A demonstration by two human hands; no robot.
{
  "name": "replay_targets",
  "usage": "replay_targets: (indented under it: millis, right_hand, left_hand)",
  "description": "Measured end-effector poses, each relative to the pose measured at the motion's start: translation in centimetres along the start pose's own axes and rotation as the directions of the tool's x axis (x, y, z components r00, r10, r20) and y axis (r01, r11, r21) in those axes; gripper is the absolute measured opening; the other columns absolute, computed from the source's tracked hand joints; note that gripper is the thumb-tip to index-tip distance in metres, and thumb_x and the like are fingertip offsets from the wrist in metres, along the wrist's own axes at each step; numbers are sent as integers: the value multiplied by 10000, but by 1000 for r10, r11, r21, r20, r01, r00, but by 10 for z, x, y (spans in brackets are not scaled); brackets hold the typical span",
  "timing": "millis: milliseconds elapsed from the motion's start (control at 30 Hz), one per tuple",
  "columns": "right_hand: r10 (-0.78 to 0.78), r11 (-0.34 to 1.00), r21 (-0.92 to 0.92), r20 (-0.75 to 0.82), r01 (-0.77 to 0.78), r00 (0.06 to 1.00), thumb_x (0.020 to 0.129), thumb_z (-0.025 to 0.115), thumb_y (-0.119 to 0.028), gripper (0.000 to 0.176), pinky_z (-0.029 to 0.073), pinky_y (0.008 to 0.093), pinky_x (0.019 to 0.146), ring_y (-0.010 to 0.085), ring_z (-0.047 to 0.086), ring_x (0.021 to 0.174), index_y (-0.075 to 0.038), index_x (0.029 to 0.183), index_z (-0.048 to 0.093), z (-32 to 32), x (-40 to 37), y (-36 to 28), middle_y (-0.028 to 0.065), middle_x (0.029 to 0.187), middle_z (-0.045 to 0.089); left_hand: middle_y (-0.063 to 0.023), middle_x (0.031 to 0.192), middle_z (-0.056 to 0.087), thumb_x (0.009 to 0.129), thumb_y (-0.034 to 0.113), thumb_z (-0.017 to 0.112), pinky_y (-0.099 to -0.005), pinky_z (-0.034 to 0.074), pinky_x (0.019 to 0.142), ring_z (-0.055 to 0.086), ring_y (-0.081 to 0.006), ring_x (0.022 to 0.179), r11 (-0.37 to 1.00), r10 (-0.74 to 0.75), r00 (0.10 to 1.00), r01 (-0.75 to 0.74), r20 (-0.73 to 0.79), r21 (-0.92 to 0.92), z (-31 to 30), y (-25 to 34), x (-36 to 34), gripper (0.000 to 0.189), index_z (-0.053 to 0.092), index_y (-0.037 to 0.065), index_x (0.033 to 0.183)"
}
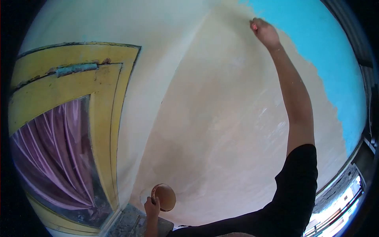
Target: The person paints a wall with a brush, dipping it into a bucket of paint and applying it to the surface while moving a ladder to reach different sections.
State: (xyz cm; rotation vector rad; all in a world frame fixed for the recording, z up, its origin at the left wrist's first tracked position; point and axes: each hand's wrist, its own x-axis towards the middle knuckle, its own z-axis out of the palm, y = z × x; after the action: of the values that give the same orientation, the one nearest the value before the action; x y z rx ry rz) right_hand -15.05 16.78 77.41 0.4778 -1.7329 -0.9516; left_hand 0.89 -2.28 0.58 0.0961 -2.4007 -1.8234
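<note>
My left hand (152,208) is low in the view, its fingers closed on the rim of a round paint bowl (165,198). The inside of the bowl is light brown, close to the wall's tone, and its rim is smeared reddish brown. High at the upper right, my right hand (266,33) is raised on a stretched arm against the wall (221,118). Its fingers are curled into a fist near the border between beige and bright blue paint (316,35). A small pinkish-red spot shows at the fist; whatever it grips is otherwise hidden.
On the left stands a yellow-framed window or door (104,91) with a purple curtain (67,158) behind glass. A wall corner runs down beside it. Grey floor (130,223) lies below the bowl. A bright opening with railings (335,221) is at lower right.
</note>
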Motion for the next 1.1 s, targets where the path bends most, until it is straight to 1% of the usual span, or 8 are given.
replay_targets:
  millis: [167,333,400,500,633,733,867,1100]
  right_hand:
    - [-160,986,-30,129,165,979,830,480,-159,159,460,371,791,268,575,875,-93,950,560,48,-18,6,101,949,597]
    - [-534,662,648,55,376,844,861,501,-172,137,461,360,678,278,555,730,-49,815,537,71,-96,-144,110,760,561]
    - [-463,706,707,511,-47,725,833,545,-157,112,457,350,666,271,567,707,-57,785,554,44,-106,-190,114,744,582]
    - [-339,634,730,559,-255,757,858,534,-190,157,436,339,614,235,520,606,-54,779,540,42,-88,-190,120,657,543]
    - [-129,562,798,345,-218,930,873,498,-183,191,440,290,624,132,523,667,-37,781,579,76,-30,-87,91,725,597]
    - [-166,907,361,-167,217,972,894,453,-192,205,456,368,608,352,546,688,-28,800,532,61,31,14,161,777,568]
    - [31,996,-75,-274,-53,961,891,465,-216,172,465,439,601,361,568,744,-68,815,505,9,62,50,153,815,572]
    - [-258,886,413,63,210,964,808,506,-108,67,459,383,653,327,559,721,-43,820,513,41,-4,-43,147,788,558]
  left_hand:
    - [-198,606,571,785,246,630,-453,454,541,588,-393,610,999,-35,999,36,18,-2,4,-5,1,292,475,6,726]
    - [-193,607,574,780,255,636,-451,459,545,596,-384,612,999,-36,999,36,11,-6,1,-3,2,302,477,6,721]
    - [-190,608,574,777,262,638,-449,460,546,596,-382,611,999,-44,999,44,-1,-3,-6,0,-2,308,477,6,720]
    - [-186,608,576,775,276,640,-445,463,548,598,-379,614,998,-57,998,57,-16,3,-10,4,-1,317,483,6,722]
    - [-183,599,574,781,288,633,-442,467,551,598,-377,606,997,-73,997,74,14,-24,-10,5,0,323,488,6,724]
    - [-179,592,572,785,288,629,-438,468,548,597,-373,594,996,-82,997,82,0,-23,-7,5,1,321,488,7,723]
    - [-176,593,575,785,283,626,-438,470,544,599,-368,587,997,-72,997,72,-4,-42,-1,-1,3,314,488,8,721]
    - [-183,607,578,787,262,620,-437,469,550,602,-370,604,997,-63,998,62,-18,-42,5,-1,7,297,483,6,730]
